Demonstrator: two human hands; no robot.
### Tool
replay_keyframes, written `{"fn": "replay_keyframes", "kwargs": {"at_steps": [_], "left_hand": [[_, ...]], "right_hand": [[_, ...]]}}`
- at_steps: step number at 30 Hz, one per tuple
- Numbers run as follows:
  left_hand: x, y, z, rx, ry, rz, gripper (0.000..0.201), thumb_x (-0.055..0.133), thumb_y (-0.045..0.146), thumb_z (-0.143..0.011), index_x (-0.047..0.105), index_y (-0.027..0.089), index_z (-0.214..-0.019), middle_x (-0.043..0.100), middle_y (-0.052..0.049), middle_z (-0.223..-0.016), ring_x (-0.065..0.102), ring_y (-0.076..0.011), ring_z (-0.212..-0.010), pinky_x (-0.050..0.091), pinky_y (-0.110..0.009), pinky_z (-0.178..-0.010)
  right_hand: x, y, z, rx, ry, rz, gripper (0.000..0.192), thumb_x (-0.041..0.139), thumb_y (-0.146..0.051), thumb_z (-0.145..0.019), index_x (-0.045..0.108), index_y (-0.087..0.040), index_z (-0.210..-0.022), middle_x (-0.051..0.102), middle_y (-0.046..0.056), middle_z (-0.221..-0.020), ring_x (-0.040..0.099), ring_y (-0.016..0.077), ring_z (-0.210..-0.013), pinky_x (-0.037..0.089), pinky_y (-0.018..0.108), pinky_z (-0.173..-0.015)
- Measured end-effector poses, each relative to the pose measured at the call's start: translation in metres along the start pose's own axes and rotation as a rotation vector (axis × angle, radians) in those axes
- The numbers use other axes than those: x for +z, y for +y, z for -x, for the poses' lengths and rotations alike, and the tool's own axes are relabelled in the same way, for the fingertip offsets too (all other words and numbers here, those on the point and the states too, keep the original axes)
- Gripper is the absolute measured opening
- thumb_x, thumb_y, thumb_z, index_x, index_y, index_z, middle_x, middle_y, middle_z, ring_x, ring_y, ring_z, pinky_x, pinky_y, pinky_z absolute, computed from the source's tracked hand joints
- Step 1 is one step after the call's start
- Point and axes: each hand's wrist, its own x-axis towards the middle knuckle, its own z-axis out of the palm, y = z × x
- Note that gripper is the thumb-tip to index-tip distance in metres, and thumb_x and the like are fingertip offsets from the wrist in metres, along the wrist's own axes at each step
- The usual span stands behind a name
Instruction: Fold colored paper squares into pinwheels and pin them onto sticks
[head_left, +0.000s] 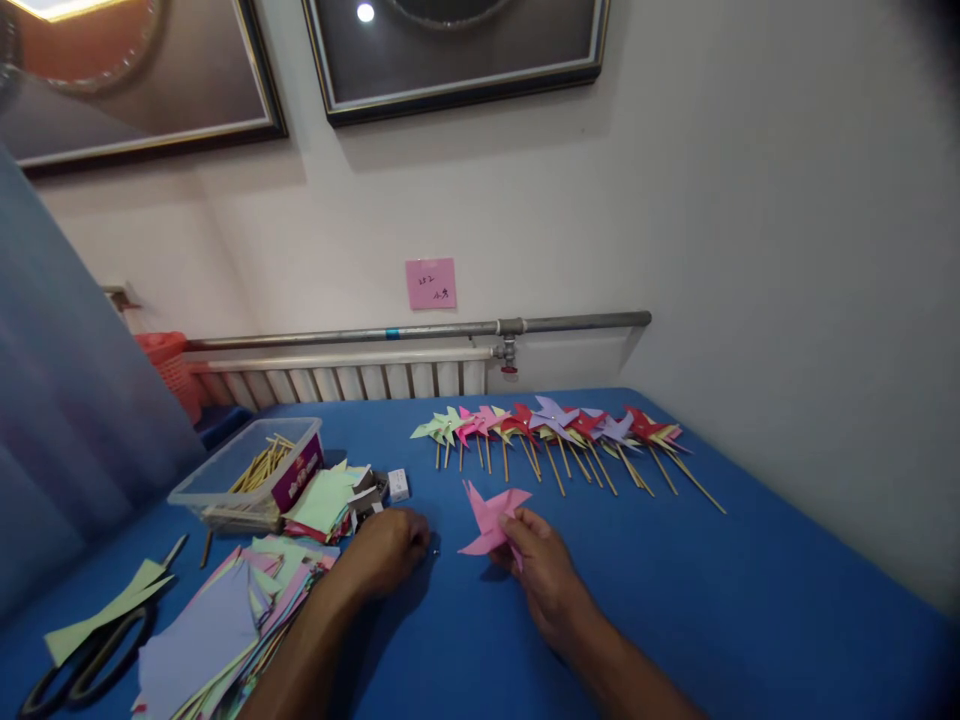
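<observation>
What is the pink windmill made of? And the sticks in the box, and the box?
The pink pinwheel in the right hand looks like thin matte paper: its blades fold flat with sharp creases. The sticks look like pale bare wood or bamboo; which one I cannot tell. The box seems to be clear, slightly glossy plastic, since the sticks show through its wall.

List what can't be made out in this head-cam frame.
- Pink note on the wall: writing too small to read.
- Left hand: fingertips curl under by a tiny glint; what they pinch is too small to tell.
- Pink pinwheel: its lower part is hidden by the right hand.
- Scissors: handles cut off by the bottom edge.
- Clear box: label unreadable.
</observation>
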Motion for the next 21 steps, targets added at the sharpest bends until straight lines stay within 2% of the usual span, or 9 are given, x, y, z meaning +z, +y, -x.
{"fn": "replay_keyframes", "kwargs": {"at_steps": [5,14,21], "left_hand": [[0.01,0.005,-0.003,0.02,0.028,0.051,0.021,0.063,0.012,-0.086,0.078,0.023,-0.094,0.082,-0.003,-0.1,0.073,-0.0222,-0.097,0.042,-0.029,-0.079],[0.016,0.013,-0.003,0.013,0.025,-0.156,0.024,0.056,0.014,-0.093,0.078,0.023,-0.095,0.081,-0.009,-0.105,0.075,-0.0264,-0.103,0.045,-0.032,-0.081],[0.019,0.013,-0.005,0.019,0.008,-0.214,0.027,0.053,0.016,-0.097,0.079,0.022,-0.1,0.08,-0.011,-0.109,0.076,-0.0278,-0.105,0.049,-0.034,-0.085]], "right_hand": [[0.0,0.002,-0.001,0.003,0.003,-0.005,0.04,0.091,-0.044,-0.067,0.057,-0.023,-0.067,0.059,-0.005,-0.064,0.055,0.0137,-0.063,0.053,0.028,-0.066],[-0.001,0.006,-0.003,-0.001,-0.009,0.014,0.04,0.09,-0.046,-0.066,0.056,-0.024,-0.067,0.059,-0.006,-0.064,0.055,0.0139,-0.064,0.052,0.027,-0.066],[-0.001,0.006,-0.003,-0.018,-0.016,0.024,0.043,0.091,-0.049,-0.067,0.056,-0.024,-0.067,0.059,-0.005,-0.064,0.055,0.014,-0.064,0.052,0.028,-0.066]]}}
